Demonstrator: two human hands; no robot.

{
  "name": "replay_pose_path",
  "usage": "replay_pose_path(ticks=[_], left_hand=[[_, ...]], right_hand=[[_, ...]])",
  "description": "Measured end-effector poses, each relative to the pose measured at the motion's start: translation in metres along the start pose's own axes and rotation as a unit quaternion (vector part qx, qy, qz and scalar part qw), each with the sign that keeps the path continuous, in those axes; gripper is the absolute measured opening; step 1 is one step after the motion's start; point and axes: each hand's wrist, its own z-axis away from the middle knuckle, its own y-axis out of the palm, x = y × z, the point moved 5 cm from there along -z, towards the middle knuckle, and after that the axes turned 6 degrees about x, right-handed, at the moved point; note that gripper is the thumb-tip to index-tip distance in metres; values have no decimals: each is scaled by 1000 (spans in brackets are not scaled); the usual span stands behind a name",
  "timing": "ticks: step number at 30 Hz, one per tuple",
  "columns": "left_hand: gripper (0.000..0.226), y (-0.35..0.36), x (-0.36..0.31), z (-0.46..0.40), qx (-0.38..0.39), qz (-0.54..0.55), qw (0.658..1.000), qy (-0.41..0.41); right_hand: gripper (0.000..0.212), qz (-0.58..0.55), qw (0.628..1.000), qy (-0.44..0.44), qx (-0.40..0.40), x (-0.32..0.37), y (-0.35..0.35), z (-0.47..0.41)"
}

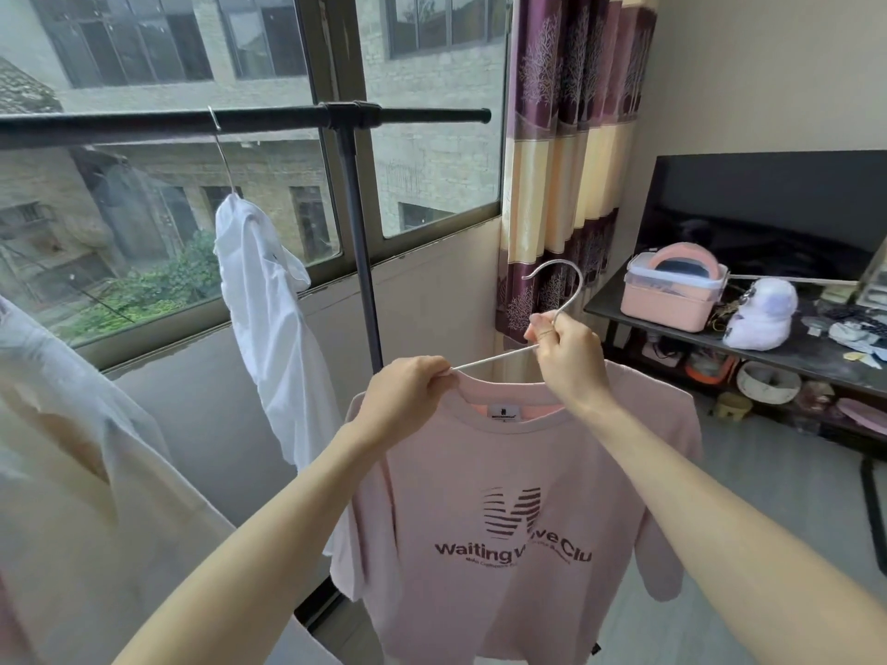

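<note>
1. The left hand [408, 391] pinches the collar of the pink T-shirt [504, 472], fingers curled over the cloth where the wire arm enters it. The right hand [569, 357] is closed round the neck of the hanger [561, 285], just below its hook.
2. The T-shirt hangs in the air between the 2 forearms, printed front toward the camera, below and to the right of the rail [240, 120].
3. Whether the hanger's left arm sits fully inside the shoulder I cannot tell. If the left hand lets go too soon, the collar could slide down the wire and the shirt drop to the floor.
4. A cream garment [72, 448] hangs at the near left. Beyond it a white shirt [269, 304] hangs from the rail on its own hanger.
5. The rail's free end, right of the upright pole [360, 242], is short. A hook set near that tip could slip off, and a twisted hook could miss the bar.
6. Farther right are the curtain [566, 136] and a worktop [816, 357] with a pink box [672, 295]. A wide swing might brush the curtain.
</note>
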Motion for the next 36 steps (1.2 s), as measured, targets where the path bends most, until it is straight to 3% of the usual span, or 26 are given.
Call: replay_pose_path(ticks=[3, 6, 9, 13, 16, 19, 25, 28, 30, 33, 34, 36], left_hand=[[20, -1, 11, 2, -59, 23, 998, -22], [14, 2, 14, 6, -93, 32, 995, -20], [23, 1, 14, 9, -121, 28, 992, -1], [29, 1, 14, 12, -151, 8, 988, 8], [26, -3, 11, 16, -174, -15, 984, 19], [22, -4, 13, 21, -178, -37, 983, 26], [11, 2, 24, 33, -119, -146, 982, 26], [15, 5, 34, 34, -131, -114, 985, -23], [16, 3, 40, 32, -142, -63, 985, -71], [16, -2, 44, 30, -171, -1, 981, -97], [16, -4, 46, 30, -186, 21, 977, -102], [13, -8, 53, 29, -213, 53, 971, -98]], right_hand=[[18, -26, 997, -29, 67, 5, 3, 2], [21, 37, 997, -63, -36, -11, -14, 13], [31, 129, 986, 38, -101, -42, -24, 26], [49, 149, 977, 155, 12, -60, -13, 24], [44, 190, 965, 179, 39, -59, -5, 22], [25, 184, 970, 158, 9, -61, -4, 23], [29, 111, 987, 112, -40, -51, -11, 7], [21, 68, 993, 56, -84, -40, -9, 12], [17, 61, 996, 42, -42, -44, 3, 22], [19, 101, 980, 89, 144, -70, 33, 36], [21, 110, 976, 106, 157, -78, 34, 37], [23, 92, 984, 125, 81, -83, 23, 32]])
